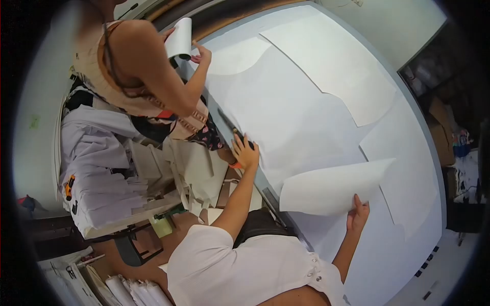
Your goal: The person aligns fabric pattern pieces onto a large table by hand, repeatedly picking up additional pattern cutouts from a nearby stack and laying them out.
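Holding a smooth, curled white sheet in the right hand.

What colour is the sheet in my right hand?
White; the sheet shows best in the head view.

L hand palm-down & spread, R hand pinching.

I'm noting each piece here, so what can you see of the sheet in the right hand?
The sheet is plain white and smooth, like paper or thin card. It bows over the pale layer, rounded at the left and coming to a point at the far right. The right hand holds its near edge.
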Action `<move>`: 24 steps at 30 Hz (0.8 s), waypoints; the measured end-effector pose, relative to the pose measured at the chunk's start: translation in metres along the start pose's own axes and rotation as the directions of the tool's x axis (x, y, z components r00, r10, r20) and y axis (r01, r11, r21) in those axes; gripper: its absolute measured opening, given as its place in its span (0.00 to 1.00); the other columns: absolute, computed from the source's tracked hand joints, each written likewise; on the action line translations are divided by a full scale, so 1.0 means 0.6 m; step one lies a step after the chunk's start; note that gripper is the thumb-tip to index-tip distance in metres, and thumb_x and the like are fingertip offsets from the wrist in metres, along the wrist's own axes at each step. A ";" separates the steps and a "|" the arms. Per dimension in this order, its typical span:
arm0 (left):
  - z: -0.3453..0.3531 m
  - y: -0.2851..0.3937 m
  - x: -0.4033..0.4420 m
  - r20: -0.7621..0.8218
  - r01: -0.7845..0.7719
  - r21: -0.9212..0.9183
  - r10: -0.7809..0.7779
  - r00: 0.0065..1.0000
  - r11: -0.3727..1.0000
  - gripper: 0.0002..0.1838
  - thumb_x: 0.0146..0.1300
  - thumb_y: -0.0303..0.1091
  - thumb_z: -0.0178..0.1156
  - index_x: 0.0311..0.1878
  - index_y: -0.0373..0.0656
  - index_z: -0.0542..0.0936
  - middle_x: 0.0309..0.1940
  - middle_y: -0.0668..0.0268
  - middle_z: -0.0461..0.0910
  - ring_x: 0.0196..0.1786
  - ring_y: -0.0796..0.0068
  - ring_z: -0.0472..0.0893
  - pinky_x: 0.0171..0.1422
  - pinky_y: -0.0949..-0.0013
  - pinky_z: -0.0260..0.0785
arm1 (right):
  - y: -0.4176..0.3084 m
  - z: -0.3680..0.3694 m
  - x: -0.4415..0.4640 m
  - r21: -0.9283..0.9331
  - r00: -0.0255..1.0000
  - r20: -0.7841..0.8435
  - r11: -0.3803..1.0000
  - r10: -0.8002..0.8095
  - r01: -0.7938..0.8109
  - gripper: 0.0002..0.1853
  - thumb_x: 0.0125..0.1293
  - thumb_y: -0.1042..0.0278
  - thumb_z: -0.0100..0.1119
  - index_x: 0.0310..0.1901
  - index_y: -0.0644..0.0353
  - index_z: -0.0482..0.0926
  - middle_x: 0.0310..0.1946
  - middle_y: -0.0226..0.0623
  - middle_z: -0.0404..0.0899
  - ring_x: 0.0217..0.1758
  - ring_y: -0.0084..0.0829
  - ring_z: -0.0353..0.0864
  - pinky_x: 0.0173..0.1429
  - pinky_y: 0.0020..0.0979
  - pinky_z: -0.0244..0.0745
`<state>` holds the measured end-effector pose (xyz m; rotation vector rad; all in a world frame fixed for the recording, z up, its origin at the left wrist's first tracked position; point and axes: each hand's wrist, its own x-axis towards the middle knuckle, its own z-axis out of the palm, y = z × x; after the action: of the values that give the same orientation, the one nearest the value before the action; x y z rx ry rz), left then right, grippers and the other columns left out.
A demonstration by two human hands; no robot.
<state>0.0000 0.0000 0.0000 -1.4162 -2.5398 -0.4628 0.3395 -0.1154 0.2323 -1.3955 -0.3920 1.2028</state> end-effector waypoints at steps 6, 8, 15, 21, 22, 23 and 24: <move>0.003 -0.006 0.010 0.105 0.056 0.040 -0.060 0.993 0.998 0.31 0.55 0.49 0.50 0.63 0.52 0.62 0.68 0.56 0.49 0.67 0.55 0.55 0.65 0.50 0.51 | -0.032 0.118 0.058 0.034 0.971 0.240 0.999 0.013 -0.022 0.14 0.55 0.79 0.56 0.44 0.70 0.72 0.38 0.45 0.77 0.38 0.33 0.76 0.47 0.24 0.69; -0.001 -0.009 0.018 0.133 0.028 -0.011 -0.026 0.991 1.000 0.29 0.57 0.48 0.50 0.62 0.52 0.64 0.68 0.57 0.50 0.67 0.55 0.55 0.64 0.50 0.51 | -0.036 0.149 0.071 0.095 0.964 0.267 0.995 -0.024 -0.002 0.15 0.56 0.78 0.56 0.45 0.70 0.71 0.40 0.45 0.76 0.39 0.32 0.76 0.47 0.24 0.69; 0.004 -0.033 0.020 0.316 0.116 -0.351 0.001 0.949 0.929 0.25 0.61 0.46 0.47 0.61 0.50 0.65 0.67 0.58 0.53 0.65 0.55 0.57 0.63 0.50 0.49 | 0.013 0.133 0.165 0.331 0.992 0.125 0.943 -0.013 -0.030 0.13 0.58 0.76 0.55 0.44 0.69 0.70 0.40 0.45 0.76 0.39 0.29 0.76 0.44 0.22 0.70; -0.036 -0.035 0.009 0.194 0.241 -0.564 -0.157 0.968 0.790 0.23 0.62 0.43 0.46 0.60 0.47 0.66 0.63 0.57 0.59 0.62 0.56 0.61 0.62 0.51 0.50 | 0.210 0.125 0.305 0.159 0.990 -0.142 0.987 0.011 0.012 0.13 0.58 0.77 0.56 0.44 0.70 0.70 0.39 0.44 0.76 0.39 0.27 0.76 0.45 0.21 0.71; -0.041 -0.025 -0.001 0.136 0.178 -0.575 -0.121 0.983 0.798 0.23 0.62 0.42 0.46 0.60 0.46 0.66 0.62 0.57 0.60 0.62 0.56 0.61 0.62 0.51 0.50 | 0.228 0.125 0.317 0.163 0.989 -0.147 0.987 0.014 0.010 0.13 0.58 0.77 0.56 0.44 0.70 0.70 0.39 0.44 0.76 0.39 0.27 0.76 0.45 0.21 0.71; -0.046 -0.012 -0.008 0.074 0.113 -0.584 -0.085 0.994 0.804 0.23 0.62 0.41 0.47 0.60 0.46 0.66 0.61 0.56 0.61 0.61 0.56 0.62 0.61 0.52 0.50 | 0.242 0.129 0.325 0.017 0.987 -0.158 1.000 -0.013 0.016 0.13 0.57 0.75 0.56 0.43 0.71 0.71 0.38 0.45 0.76 0.38 0.27 0.76 0.43 0.22 0.71; -0.057 0.000 -0.018 0.067 0.052 -0.604 -0.014 0.998 0.795 0.23 0.61 0.40 0.47 0.60 0.44 0.66 0.61 0.56 0.62 0.61 0.56 0.62 0.61 0.52 0.51 | 0.251 0.134 0.332 -0.133 0.987 -0.157 0.991 -0.036 0.015 0.13 0.57 0.74 0.57 0.42 0.71 0.71 0.37 0.45 0.76 0.37 0.27 0.76 0.41 0.22 0.71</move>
<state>0.0063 -0.0209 0.0282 -1.5791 -2.5779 -1.3662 0.2945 0.0503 0.0342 -1.5843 -0.3812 1.0507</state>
